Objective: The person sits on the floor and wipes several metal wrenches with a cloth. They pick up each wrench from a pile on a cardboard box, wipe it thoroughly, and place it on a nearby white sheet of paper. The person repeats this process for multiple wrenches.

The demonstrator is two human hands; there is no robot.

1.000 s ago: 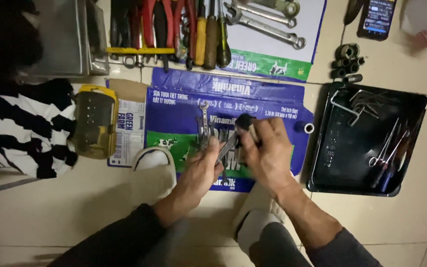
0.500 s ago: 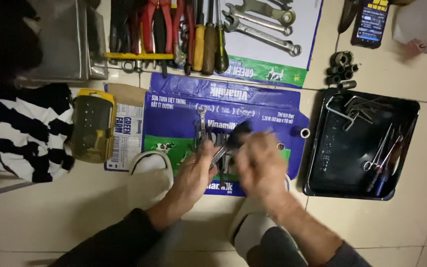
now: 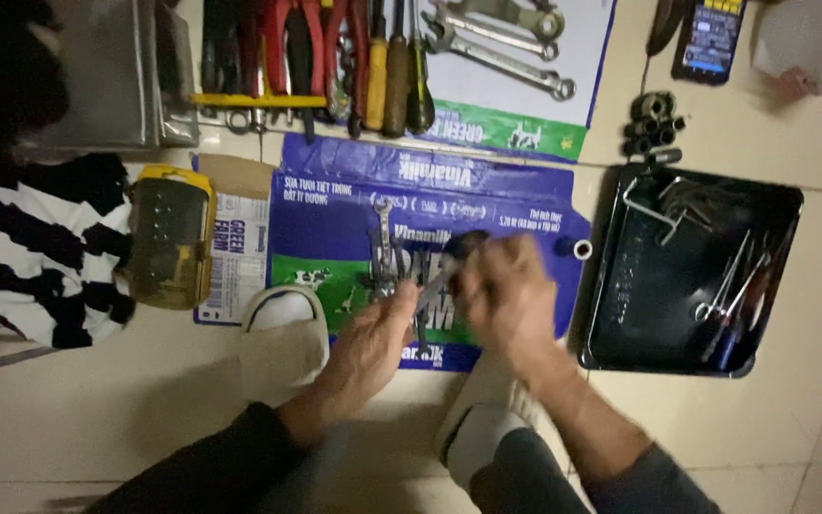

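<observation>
Left hand (image 3: 373, 347) closes its grip on a bunch of small metal wrenches (image 3: 394, 271), silvery and slim, fanned out just above the fingers over a blue flattened carton (image 3: 506, 205) on the floor. Right hand (image 3: 511, 295), blurred, pinches a dark-tipped tool (image 3: 463, 246) beside them. Further right sits a black tray (image 3: 620, 314); left, a yellow case (image 3: 166, 238).

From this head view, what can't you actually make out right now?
- Right hand: motion blur; its grip and what it holds are unclear.
- Small metal tools at the left hand: fingers and blur hide how many there are and their type.
- Pliers and wrenches: cut off by the top edge.
- Tools in the black tray: too dark and small to identify.
</observation>
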